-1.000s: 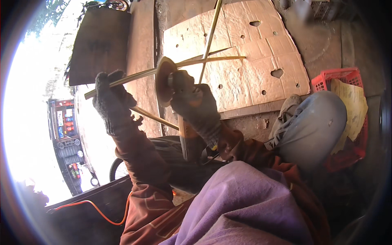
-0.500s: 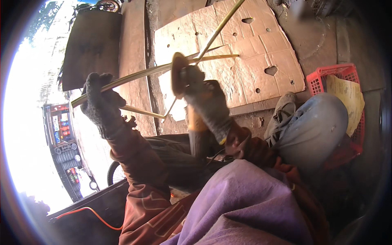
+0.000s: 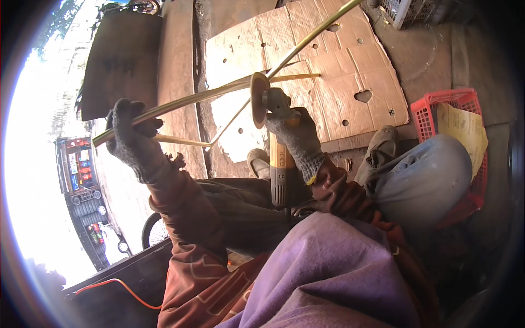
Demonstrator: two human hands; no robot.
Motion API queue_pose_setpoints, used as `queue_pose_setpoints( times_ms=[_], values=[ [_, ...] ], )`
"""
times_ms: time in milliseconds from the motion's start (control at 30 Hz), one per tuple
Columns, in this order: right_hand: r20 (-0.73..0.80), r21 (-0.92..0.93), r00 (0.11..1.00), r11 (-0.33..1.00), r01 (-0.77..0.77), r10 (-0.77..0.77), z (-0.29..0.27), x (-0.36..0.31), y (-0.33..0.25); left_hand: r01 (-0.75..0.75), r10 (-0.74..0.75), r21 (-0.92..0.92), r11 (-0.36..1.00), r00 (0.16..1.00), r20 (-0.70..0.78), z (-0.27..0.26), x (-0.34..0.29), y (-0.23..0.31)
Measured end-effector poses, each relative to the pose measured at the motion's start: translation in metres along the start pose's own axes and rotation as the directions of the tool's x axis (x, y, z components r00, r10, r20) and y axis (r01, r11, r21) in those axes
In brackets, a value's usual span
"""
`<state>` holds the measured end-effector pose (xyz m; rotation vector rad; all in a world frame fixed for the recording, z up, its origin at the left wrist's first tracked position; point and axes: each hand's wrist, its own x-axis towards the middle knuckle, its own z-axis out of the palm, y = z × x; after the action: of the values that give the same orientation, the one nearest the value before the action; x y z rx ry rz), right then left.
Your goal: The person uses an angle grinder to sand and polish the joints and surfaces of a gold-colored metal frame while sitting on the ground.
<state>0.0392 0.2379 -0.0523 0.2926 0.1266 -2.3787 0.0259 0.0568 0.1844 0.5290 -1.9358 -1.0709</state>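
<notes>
My gloved left hand (image 3: pixel 131 134) is closed round one end of a bent metal frame (image 3: pixel 188 102), whose brass-coloured bars cross in front of me. In my gloved right hand (image 3: pixel 298 134) is a yellow and black angle grinder (image 3: pixel 279 164), gripped near its head with the body hanging down. Its round brown disc (image 3: pixel 259 101) stands edge-on against the bar near the crossing point; whether it spins I cannot tell. One long bar runs up past the far edge of view, and a thinner angled piece lies below the main bar.
A flattened cardboard sheet (image 3: pixel 339 71) with holes covers the ground ahead. At right, a red plastic crate (image 3: pixel 424 117) holds yellowish paper (image 3: pixel 462 131). A grey crate (image 3: pixel 407 11) stands far right. My shoes and bent knee (image 3: pixel 432 169) are close by. An orange cord (image 3: pixel 126 284) lies lower left.
My right hand and the grinder have moved right along the bar. The long upper bar has swung right, and the left hand keeps its grip with a slight shift.
</notes>
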Motion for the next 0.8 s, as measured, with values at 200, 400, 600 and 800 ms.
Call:
queue_pose_setpoints(
  times_ms=[200,400,600,800],
  values=[
    [-0.010,-0.695,0.894,0.646,0.315,-0.447,0.047,-0.019,0.021,-0.102,0.102,-0.010,0.995,0.994,0.039,-0.008,0.003,-0.017],
    [-0.181,-0.879,0.947,0.476,-0.034,-0.266,0.051,-0.029,-0.009,-0.177,0.179,-0.135,0.975,0.984,-0.001,-0.010,0.006,-0.027],
    [-0.054,-0.782,0.880,0.569,0.256,-0.471,0.042,-0.011,0.038,-0.284,0.284,-0.034,0.958,0.959,-0.001,-0.008,0.000,-0.024],
    [-0.211,-0.528,0.920,0.830,0.177,-0.331,-0.026,0.011,0.032,-0.157,0.156,-0.115,0.981,0.988,-0.015,-0.007,-0.009,-0.016]
  ],
)
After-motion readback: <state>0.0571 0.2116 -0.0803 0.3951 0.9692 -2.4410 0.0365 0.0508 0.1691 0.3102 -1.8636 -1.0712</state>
